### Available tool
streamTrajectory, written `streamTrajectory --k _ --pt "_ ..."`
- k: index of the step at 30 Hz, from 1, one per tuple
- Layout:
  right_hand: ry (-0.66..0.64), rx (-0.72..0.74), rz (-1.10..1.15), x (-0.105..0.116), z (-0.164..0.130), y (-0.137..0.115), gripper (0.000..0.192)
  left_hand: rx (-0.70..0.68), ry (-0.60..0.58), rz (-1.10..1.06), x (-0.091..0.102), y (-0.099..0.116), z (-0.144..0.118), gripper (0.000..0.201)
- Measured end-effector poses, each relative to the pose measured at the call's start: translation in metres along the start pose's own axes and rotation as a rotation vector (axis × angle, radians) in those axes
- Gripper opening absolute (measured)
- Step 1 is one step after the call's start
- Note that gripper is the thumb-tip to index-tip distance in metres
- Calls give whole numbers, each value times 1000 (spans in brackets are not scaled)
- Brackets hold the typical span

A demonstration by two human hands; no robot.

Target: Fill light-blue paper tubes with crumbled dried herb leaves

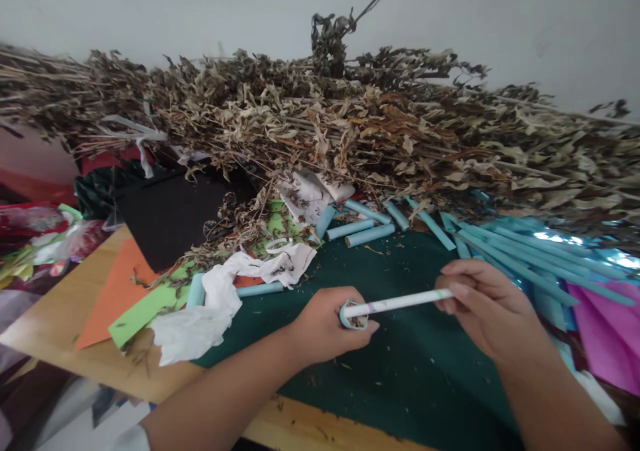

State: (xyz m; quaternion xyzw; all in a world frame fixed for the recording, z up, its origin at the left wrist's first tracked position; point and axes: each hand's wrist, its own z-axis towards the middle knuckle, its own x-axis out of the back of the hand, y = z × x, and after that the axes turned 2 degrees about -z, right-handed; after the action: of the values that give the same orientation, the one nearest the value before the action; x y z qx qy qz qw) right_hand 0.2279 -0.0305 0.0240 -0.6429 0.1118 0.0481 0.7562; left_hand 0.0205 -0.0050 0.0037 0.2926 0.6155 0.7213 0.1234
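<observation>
My left hand (325, 327) and my right hand (483, 307) hold one thin white rolled stick (400, 302) between them, over a dark green sheet (400, 371). The left fingers pinch its left end, where a light blue paper strip (346, 317) curls around the tip. The right fingertips grip its right end. Several rolled light blue paper tubes (367, 234) lie on the green sheet beyond the hands.
A big heap of dried leafy stems (350, 117) fills the back. Crumpled white paper (210, 311), orange (113, 291) and light green (145, 307) sheets and a black sheet (167, 214) lie left on the wooden table (50, 324). Magenta paper (607, 331) lies right.
</observation>
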Motion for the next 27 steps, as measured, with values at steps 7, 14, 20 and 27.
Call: streamTrajectory --k 7,14,20,27 --pt "26 -42 73 4 3 -1 14 30 -20 -4 1 -2 0 15" --pt "-11 -62 160 5 0 -3 15 -8 -23 -19 3 -2 0 16" --pt "-48 -40 212 4 -2 -6 13 -45 -66 -79 3 -2 -3 17" --pt "-29 -4 172 8 -7 -14 14 31 -254 -251 -4 1 -6 15"
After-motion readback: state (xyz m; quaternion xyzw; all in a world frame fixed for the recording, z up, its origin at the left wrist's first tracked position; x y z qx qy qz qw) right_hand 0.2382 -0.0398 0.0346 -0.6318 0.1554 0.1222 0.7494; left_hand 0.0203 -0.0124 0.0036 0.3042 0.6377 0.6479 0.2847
